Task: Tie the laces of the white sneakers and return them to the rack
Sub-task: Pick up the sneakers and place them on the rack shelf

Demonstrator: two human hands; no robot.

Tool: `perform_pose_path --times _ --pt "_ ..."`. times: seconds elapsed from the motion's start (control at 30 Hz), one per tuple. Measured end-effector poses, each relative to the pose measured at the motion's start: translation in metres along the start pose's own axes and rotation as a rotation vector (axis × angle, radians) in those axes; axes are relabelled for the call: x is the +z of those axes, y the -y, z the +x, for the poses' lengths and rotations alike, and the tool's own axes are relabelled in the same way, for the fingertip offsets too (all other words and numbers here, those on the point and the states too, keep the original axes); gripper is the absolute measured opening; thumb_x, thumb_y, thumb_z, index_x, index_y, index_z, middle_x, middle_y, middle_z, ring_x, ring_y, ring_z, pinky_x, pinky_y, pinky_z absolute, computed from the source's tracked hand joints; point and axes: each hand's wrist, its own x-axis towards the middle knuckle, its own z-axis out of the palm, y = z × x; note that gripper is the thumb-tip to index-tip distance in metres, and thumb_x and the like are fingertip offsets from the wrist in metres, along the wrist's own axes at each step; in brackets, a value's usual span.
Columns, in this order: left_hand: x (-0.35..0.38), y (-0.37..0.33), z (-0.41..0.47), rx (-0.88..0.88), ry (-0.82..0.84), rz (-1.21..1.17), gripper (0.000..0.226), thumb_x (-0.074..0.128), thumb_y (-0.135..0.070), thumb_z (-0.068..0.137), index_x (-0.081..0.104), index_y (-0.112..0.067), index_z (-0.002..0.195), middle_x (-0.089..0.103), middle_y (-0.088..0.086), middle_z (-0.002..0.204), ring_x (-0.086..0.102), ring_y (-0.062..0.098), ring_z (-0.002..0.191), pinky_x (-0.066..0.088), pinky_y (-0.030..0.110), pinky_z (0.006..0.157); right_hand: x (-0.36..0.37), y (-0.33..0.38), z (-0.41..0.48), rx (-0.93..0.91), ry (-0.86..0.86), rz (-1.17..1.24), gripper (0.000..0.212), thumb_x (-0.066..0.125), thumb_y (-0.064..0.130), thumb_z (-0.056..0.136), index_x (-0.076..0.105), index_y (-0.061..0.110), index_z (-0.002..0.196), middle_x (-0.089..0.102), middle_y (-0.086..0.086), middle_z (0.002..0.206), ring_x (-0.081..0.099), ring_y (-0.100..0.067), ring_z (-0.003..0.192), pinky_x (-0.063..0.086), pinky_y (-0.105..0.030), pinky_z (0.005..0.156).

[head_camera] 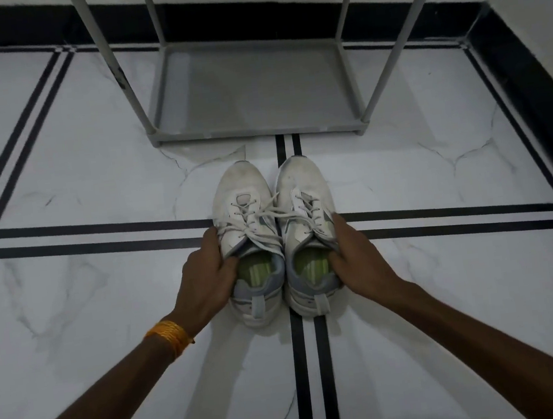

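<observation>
Two white sneakers stand side by side on the floor, toes pointing away from me. My left hand (207,279) grips the outer side and collar of the left sneaker (242,192), thumb tucked into its opening. My right hand (356,258) holds the right sneaker (299,182) the same way, fingers curled over its collar. Loose laces (270,211) cross from one shoe to the other over the tongues; no bow is visible. Green insoles show inside both shoes. The grey shoe rack (254,87) stands just beyond the toes, its bottom shelf bare.
The floor is white marble tile with black double stripes (99,236). A black skirting (529,84) runs along the back and right wall. The rack's grey uprights (110,63) rise at its corners. A yellow thread band sits on my left wrist (169,335).
</observation>
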Motion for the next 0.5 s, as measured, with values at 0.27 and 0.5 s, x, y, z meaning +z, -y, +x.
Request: perform_pose_path --times 0.27,0.5 --pt "-0.066 -0.077 -0.017 0.034 0.021 0.083 0.056 0.045 -0.03 0.091 0.036 -0.01 0.142 0.066 0.012 0.119 0.064 0.032 0.097 0.051 0.036 0.082 -0.07 0.069 -0.04 0.034 0.014 0.033 0.062 0.048 0.003 0.092 0.026 0.014 0.148 0.049 -0.008 0.141 0.05 -0.023 0.125 0.04 -0.028 0.104" --pt "-0.161 -0.207 -0.026 0.014 0.017 0.044 0.061 0.042 -0.029 0.084 0.034 -0.011 0.142 0.067 0.01 0.113 0.055 0.015 0.083 0.046 0.028 0.076 -0.198 0.174 -0.064 0.083 0.042 0.005 0.062 0.049 0.01 0.092 0.024 0.014 0.148 0.049 -0.007 0.141 0.05 -0.023 0.127 0.044 -0.044 0.106"
